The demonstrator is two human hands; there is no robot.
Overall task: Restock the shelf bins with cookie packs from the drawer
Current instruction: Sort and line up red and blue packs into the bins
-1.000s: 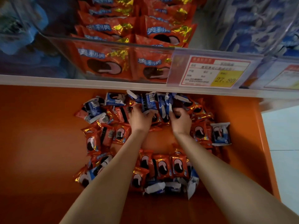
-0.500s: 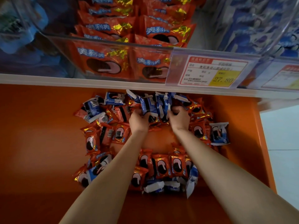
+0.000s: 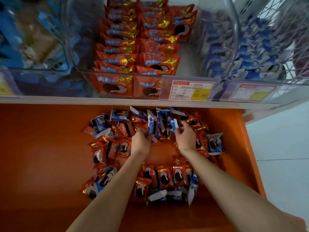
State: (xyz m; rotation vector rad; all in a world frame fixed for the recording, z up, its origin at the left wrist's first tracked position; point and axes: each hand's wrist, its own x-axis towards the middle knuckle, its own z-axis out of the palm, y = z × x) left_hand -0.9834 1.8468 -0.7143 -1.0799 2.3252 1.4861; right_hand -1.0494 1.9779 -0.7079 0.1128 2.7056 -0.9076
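Note:
Loose red and blue cookie packs lie in a ring in the orange drawer [image 3: 41,156]. My left hand [image 3: 141,143] grips a bunch of upright blue packs [image 3: 153,127] at the drawer's far middle. My right hand [image 3: 186,137] pinches another blue pack [image 3: 173,124] beside them. Above the drawer, a clear middle bin [image 3: 127,76] holds rows of red packs [image 3: 138,47]. A clear bin on the right [image 3: 234,47] holds blue packs [image 3: 254,52].
A white shelf edge [image 3: 83,99] overhangs the drawer's far side, with a price tag reading 27.80 [image 3: 190,90]. A left bin [image 3: 33,47] holds blue and brown goods. Pale floor [image 3: 280,148] lies right of the drawer's side wall.
Both hands have gathered blue packs and lifted them slightly from the pile. My view has tilted up, showing more of the shelf bins.

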